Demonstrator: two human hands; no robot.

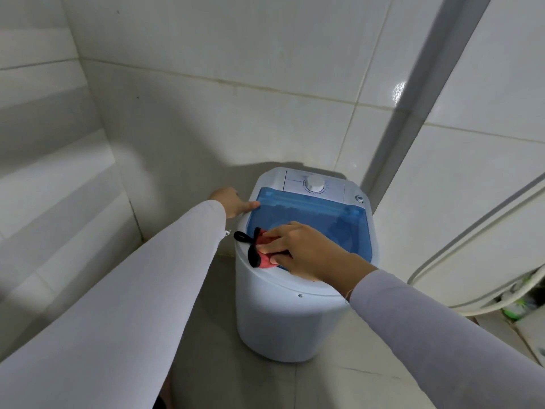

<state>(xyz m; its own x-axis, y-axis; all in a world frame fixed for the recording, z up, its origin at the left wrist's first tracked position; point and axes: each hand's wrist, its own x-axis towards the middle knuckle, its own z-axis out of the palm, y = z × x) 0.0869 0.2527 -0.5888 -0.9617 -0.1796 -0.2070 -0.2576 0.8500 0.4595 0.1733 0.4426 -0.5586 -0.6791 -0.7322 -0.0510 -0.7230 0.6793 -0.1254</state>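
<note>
A small white washing machine (277,317) stands on the floor in a tiled corner, with a translucent blue lid (312,214) and a white dial (314,183) on its back panel. My left hand (233,202) rests on the machine's left rim, thumb touching the lid's far left corner. My right hand (298,249) lies on the near left part of the lid and presses a red cloth (265,255) with black loops onto it; the fingers lie over the cloth. Both arms wear light long sleeves.
White tiled walls close in behind and to the left of the machine. A grey vertical pipe (413,93) runs down the wall at the right. Pale hoses (472,240) curve along the right wall, with green and white items (516,305) low at the right edge.
</note>
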